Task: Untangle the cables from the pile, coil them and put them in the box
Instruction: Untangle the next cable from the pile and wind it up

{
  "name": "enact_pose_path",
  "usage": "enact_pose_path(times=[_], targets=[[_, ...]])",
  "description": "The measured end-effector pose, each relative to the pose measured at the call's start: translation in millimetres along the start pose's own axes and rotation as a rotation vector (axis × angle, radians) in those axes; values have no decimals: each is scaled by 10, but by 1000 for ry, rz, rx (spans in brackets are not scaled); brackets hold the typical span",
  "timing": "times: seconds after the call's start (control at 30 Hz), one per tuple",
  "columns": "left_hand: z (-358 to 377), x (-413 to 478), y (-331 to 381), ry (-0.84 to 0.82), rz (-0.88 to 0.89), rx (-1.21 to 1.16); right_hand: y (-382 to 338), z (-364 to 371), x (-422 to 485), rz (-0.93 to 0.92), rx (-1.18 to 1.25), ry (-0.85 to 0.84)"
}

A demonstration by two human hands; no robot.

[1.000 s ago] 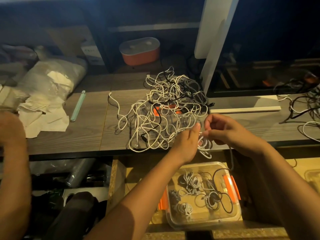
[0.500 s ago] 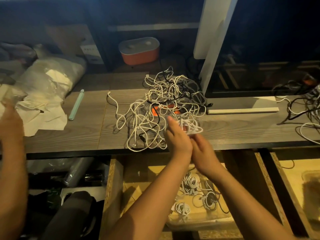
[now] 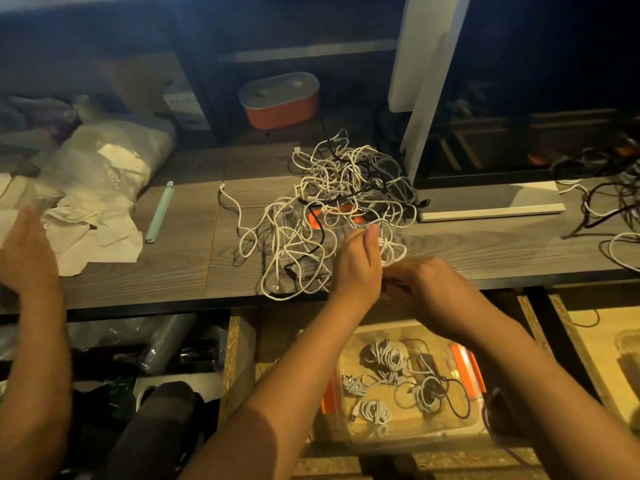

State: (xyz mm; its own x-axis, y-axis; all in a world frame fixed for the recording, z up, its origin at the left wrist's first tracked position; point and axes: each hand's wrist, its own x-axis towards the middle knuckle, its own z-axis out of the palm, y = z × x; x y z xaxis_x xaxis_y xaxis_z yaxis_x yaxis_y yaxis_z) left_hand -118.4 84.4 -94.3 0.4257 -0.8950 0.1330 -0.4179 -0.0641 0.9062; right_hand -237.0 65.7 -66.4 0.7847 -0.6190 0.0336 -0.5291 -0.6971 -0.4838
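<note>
A tangled pile of white and black cables [image 3: 332, 202] lies on the wooden desk [image 3: 180, 258], over a clear lid with an orange latch [image 3: 317, 218]. At the pile's near edge my left hand [image 3: 356, 268] holds a small coil of white cable [image 3: 389, 249], thumb raised. My right hand [image 3: 427, 285] is curled just to its right and pinches the same cable. Below the desk edge, a clear plastic box [image 3: 415, 434] with orange clips sits in an open drawer and holds several coiled cables [image 3: 386, 358].
Another person's hand [image 3: 27, 251] hovers at the far left over crumpled paper [image 3: 100, 237] and a plastic bag [image 3: 104, 161]. A pale green stick [image 3: 159, 211] lies on the desk. A monitor stand [image 3: 485, 206] is behind the pile, more cables [image 3: 609, 206] at the right, an orange container [image 3: 280, 100] at the back.
My hands stay together on the white cable, which has been gathered into a small coil; my right hand has shifted right and lower. The person's hand at left has moved slightly.
</note>
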Motion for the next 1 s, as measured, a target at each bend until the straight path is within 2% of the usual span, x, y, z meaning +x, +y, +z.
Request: enact_pose_path(times=[0.13,0.27,0.37,0.43,0.5,0.6,0.7,0.8,0.9,1.0], targets=[[27,-49,-54,-144,-8,120,58,-177,47,100,-61,-94],[73,-74,-55,-227,-167,152,-4,-319,111,189,-66,-151],[71,-143,-28,-244,-114,157,85,-362,129,218,11,-118],[29,-153,29,-275,-134,33,188,-375,92,283,399,-39],[7,-160,101,-282,-260,-129,254,-363,44,326,839,60],[59,-191,128,-203,-458,-358,315,-230,37,376,1055,117],[124,-222,90,-180,-554,-640,330,-129,61,364,1184,110],[164,-191,40,-119,-640,-752,285,-66,43,366,1187,70],[202,-142,42,-1,-682,-765,186,45,62,445,1078,109],[206,-91,95,126,-702,-707,56,213,94,414,652,97]])
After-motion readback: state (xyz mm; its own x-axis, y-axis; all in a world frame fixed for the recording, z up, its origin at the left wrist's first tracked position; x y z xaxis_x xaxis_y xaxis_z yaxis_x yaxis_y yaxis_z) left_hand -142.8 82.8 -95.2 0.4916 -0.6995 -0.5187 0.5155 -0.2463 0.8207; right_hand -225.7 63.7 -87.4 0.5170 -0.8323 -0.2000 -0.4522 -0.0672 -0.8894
